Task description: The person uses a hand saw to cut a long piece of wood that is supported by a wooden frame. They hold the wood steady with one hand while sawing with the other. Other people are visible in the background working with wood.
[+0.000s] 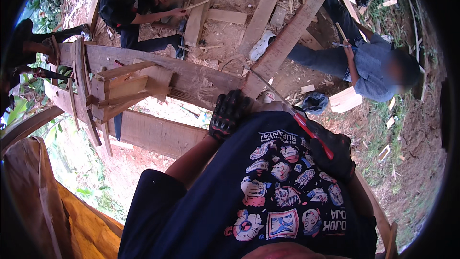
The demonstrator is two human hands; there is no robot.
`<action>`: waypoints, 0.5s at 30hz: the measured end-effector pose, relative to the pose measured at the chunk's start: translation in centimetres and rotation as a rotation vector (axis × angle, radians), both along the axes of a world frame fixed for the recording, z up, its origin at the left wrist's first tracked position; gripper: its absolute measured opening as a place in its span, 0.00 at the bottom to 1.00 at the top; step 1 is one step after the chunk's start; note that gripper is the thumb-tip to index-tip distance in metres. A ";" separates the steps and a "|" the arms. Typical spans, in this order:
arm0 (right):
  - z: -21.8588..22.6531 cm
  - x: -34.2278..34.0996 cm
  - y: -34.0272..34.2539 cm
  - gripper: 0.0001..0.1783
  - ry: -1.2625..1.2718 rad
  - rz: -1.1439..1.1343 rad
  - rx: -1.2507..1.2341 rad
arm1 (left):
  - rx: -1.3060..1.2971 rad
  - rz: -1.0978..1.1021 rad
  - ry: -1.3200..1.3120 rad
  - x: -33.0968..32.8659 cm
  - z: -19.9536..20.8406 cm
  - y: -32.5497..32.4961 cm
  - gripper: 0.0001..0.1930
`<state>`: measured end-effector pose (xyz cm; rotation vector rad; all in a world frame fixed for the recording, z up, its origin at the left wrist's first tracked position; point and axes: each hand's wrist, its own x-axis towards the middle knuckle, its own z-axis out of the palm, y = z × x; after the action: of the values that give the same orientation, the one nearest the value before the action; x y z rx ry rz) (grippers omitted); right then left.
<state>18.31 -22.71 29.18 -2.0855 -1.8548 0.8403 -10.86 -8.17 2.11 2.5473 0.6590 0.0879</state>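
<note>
My right hand (333,152), in a black glove, is closed around the red handle of a hand saw (310,132). The saw's thin blade slants up and left toward a long reddish-brown wooden beam (287,29), its tip near the beam's lower end. In a black glove with hard knuckle guards, my left hand (227,115) grips the wooden plank (191,77) close to where it meets the beam. My fingertips bend over its edge, partly hidden. The plank runs off to the left, and my shirt covers the near part of the work.
A block of nailed boards (122,88) sits on the plank at left. One person (378,67) at right holds a thin stick; another (120,9) at upper left holds a wood strip. Offcuts and shavings litter the ground. An orange-brown sheet (86,216) stands at lower left.
</note>
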 end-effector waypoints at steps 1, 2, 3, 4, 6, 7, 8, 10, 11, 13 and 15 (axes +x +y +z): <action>-0.1 0.0 0.0 0.21 0.014 -0.024 -0.019 | -0.014 0.002 -0.001 0.1 0.5 0.2 0.32; -0.1 -0.1 0.0 0.20 0.028 -0.048 -0.039 | -0.027 0.003 -0.003 0.1 0.8 0.3 0.32; -0.1 -0.1 0.0 0.19 0.041 -0.073 -0.058 | -0.008 0.012 -0.012 0.1 0.7 0.3 0.32; 0.2 0.0 0.4 0.18 0.013 -0.018 -0.042 | 0.006 0.018 -0.025 0.1 0.7 0.2 0.32; 0.6 0.1 1.1 0.16 -0.063 0.059 -0.032 | 0.004 0.020 -0.038 0.1 0.7 -0.1 0.32; 0.7 0.2 1.0 0.16 -0.108 0.081 -0.038 | -0.004 0.018 -0.036 0.1 0.9 -0.1 0.32; 0.2 0.3 0.4 0.16 -0.174 0.072 -0.065 | -0.014 0.015 -0.034 0.1 1.0 0.0 0.32; 0.0 0.5 0.3 0.17 -0.137 -0.008 -0.059 | -0.049 0.006 -0.006 0.0 1.2 0.2 0.33; 0.0 0.3 0.9 0.17 -0.033 -0.077 -0.025 | -0.065 0.002 0.009 0.0 1.3 0.3 0.34; -0.2 0.4 0.7 0.18 0.014 -0.076 0.039 | -0.050 0.016 -0.006 -0.1 0.8 0.0 0.34; -0.7 0.6 -0.1 0.18 -0.079 -0.014 0.081 | -0.002 0.008 0.004 0.0 0.2 -0.3 0.34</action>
<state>18.90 -22.84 28.49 -2.1083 -1.8785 0.6766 -10.86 -8.45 2.33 2.5435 0.6706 0.0851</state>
